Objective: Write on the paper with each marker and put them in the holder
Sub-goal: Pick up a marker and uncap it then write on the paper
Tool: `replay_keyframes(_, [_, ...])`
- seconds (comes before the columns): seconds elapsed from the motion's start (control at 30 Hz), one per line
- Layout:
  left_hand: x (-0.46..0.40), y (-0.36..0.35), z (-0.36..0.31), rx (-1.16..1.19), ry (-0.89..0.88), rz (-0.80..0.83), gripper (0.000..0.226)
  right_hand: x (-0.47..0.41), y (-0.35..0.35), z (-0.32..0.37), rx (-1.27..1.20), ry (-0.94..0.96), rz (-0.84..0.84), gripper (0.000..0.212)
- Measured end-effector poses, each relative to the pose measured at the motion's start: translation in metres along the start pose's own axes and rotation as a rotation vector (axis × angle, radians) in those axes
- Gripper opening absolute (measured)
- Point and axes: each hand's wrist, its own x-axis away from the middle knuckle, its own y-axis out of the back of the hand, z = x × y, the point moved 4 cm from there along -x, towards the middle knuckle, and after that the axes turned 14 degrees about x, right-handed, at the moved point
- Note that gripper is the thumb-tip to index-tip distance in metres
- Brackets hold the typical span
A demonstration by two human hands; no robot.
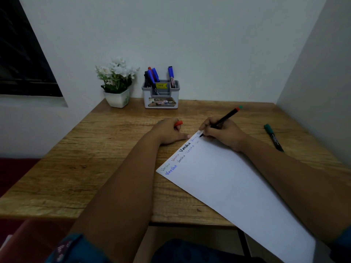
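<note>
Right hand (pixel 221 132): fingers pinched around a black marker with a red end (pixel 220 121), held in a writing grip; the tip touches the far corner of the paper, the barrel slants up and away to the right.
Right arm: forearm lies across the paper's right edge, wrist resting on the sheet.
Left hand (pixel 169 132): curled loosely, knuckles up, closed on a red cap (pixel 179 123) that pokes out between thumb and fingers; one fingertip reaches out to the paper's far edge.
Left arm: stretched forward over the table, forearm bare, a dark teal sleeve near the elbow.
Paper (pixel 228 186): white sheet set at a slant on the wooden table (pixel 95 158), its near end overhanging the table's front edge; the same word is written several times in different colours along the far edge.
Green marker (pixel 273 137): capped, lying on the table to the right of the paper, well apart from the right hand.
Holder (pixel 161 94): grey and white, at the back of the table against the wall, with blue, black and red markers (pixel 152 77) standing in it.
Flower pot (pixel 117 82): white flowers, just left of the holder.
</note>
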Motion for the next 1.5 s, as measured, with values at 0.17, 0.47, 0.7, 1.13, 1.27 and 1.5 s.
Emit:
replay_keyframes(0.17, [-0.0004, -0.0005, 0.0003, -0.021, -0.018, -0.009, 0.037, 0.0003, -0.0017, 0.0023, 0.176, 0.051, -0.026, 0.01])
replay_keyframes(0.47, [-0.0006, -0.0002, 0.0006, -0.014, -0.012, -0.011, 0.04, -0.0011, -0.0008, 0.0005, 0.219, 0.04, -0.032, 0.009])
replay_keyframes(0.7, [-0.0008, 0.0004, 0.0009, -0.023, -0.011, -0.008, 0.041, -0.0003, 0.0006, -0.0004, 0.204, 0.028, -0.047, 0.015])
replay_keyframes(1.13, [-0.0022, -0.0011, 0.003, -0.004, -0.027, -0.006, 0.043, 0.0, 0.0011, 0.0012, 0.269, 0.032, -0.052, 0.007])
replay_keyframes(1.27, [-0.0017, -0.0004, 0.0023, -0.002, -0.022, -0.011, 0.044, -0.0011, 0.0051, -0.0043, -0.057, -0.024, -0.111, 0.008])
replay_keyframes(1.5, [-0.0012, -0.0028, 0.0005, -0.067, -0.016, -0.038, 0.047, -0.004, 0.004, -0.0067, 0.038, -0.017, -0.017, 0.006])
